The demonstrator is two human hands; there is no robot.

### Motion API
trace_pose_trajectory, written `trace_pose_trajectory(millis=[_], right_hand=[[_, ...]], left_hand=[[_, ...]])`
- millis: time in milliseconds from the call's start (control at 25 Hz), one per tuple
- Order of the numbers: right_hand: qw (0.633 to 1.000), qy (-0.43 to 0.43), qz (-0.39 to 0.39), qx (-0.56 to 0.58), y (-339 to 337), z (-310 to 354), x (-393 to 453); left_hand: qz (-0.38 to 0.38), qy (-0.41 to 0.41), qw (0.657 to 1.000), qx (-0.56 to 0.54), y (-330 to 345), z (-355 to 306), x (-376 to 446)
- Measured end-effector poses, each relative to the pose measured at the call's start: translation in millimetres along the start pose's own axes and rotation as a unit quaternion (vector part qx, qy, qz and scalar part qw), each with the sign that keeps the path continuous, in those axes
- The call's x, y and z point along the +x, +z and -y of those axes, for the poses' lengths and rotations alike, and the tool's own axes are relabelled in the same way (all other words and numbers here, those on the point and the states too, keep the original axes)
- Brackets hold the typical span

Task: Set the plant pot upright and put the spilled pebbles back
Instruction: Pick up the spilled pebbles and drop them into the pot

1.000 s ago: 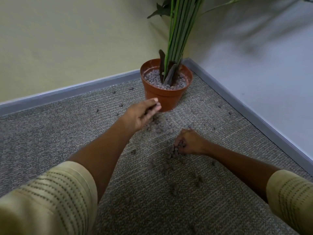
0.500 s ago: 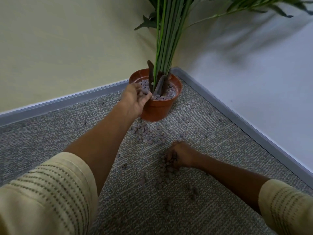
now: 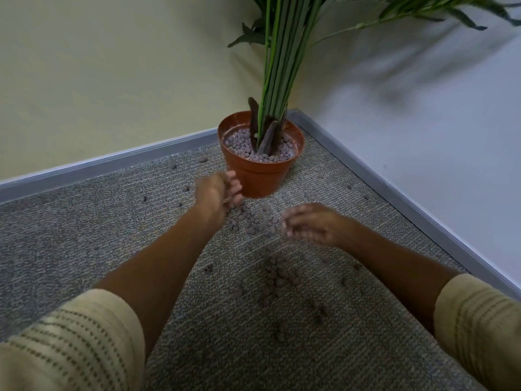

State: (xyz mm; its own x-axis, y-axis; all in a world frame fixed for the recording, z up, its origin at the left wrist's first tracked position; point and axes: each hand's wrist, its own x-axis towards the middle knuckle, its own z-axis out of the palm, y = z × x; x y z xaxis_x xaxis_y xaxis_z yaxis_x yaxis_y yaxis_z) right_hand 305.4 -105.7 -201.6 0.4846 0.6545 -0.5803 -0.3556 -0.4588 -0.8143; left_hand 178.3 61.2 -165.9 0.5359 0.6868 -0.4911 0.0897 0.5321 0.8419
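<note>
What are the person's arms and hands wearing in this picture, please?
Both forearms are bare from the elbow down, and both hands, left hand and right hand, are bare too: no gloves. No rings or watch can be made out, though the hands are blurred. Each arm has a pale cream sleeve, left sleeve and right sleeve, knit-like, crossed by rows of small dark dashes.

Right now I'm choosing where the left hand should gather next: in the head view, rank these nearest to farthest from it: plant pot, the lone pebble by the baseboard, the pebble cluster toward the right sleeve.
1. Plant pot: just right of the left hand.
2. Lone pebble: back-left, near the baseboard.
3. Pebble cluster: down right, toward the sleeve.
</note>
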Motion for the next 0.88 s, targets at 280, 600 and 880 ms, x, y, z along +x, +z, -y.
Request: trace_pose_trajectory(millis=[280,600,880], right_hand=[[0.963,-0.008,0.07,0.261,2,65,-2],[0.943,-0.093,-0.067,0.313,7,115,21],[0.941,-0.089,-0.037,0.323,4,116,20]], left_hand=[[0.172,0.1,0.873,0.445,-27,82,-16],[0.28,0.26,0.541,0.75,-10,127,-48],[0.284,0.236,0.591,0.717,-9,128,-50]])
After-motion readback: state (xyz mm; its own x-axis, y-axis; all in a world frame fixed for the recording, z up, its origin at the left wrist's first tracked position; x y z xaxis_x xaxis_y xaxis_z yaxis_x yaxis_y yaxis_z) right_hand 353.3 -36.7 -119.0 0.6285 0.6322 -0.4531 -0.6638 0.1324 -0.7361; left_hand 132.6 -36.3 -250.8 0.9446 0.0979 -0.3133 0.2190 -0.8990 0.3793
